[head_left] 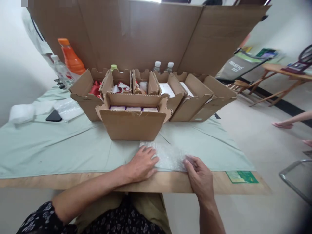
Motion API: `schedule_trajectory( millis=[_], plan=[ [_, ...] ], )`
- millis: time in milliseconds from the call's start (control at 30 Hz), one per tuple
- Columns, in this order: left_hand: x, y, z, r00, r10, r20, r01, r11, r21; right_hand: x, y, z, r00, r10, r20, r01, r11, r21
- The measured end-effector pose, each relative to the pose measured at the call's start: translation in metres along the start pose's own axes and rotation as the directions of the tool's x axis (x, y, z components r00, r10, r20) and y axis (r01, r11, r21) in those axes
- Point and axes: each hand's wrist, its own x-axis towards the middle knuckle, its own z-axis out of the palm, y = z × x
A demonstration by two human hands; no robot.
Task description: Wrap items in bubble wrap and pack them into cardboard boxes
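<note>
A flat piece of clear bubble wrap (170, 156) lies on the pale green cloth (73, 149) near the table's front edge. My left hand (143, 164) rests on its left end with the fingers spread out. At the right end, my right hand (200, 175) pinches the edge of the sheet between thumb and fingers. Just beyond the wrap stands an open cardboard box (133, 125), with several pale-topped, purple-edged packs (134, 109) inside it.
Behind it is a row of open cardboard bins (192, 104) with packets and white boxes. Bottles, one of them orange (73, 60), stand before a tall cardboard panel (146, 32). A black phone-like object (54, 116) lies left. A green card (241, 177) sits at the front right.
</note>
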Motion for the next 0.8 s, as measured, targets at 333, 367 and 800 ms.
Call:
schedule_trajectory(
  millis=[333, 367, 800],
  plan=[
    [-0.028, -0.022, 0.014, 0.868, -0.447, -0.217, 0.452, 0.892, -0.033, -0.024, -0.032, -0.015, 0.885, -0.465, 0.021, 0.465, 0.885, -0.023],
    [-0.028, -0.021, 0.018, 0.865, -0.458, -0.206, 0.460, 0.887, -0.043, -0.026, -0.037, -0.016, 0.868, -0.496, 0.036, 0.496, 0.868, -0.007],
    [-0.092, 0.005, -0.044, 0.625, -0.670, -0.400, 0.451, 0.728, -0.516, -0.040, -0.053, 0.032, 0.986, -0.133, 0.105, 0.119, 0.984, 0.136]
  ],
)
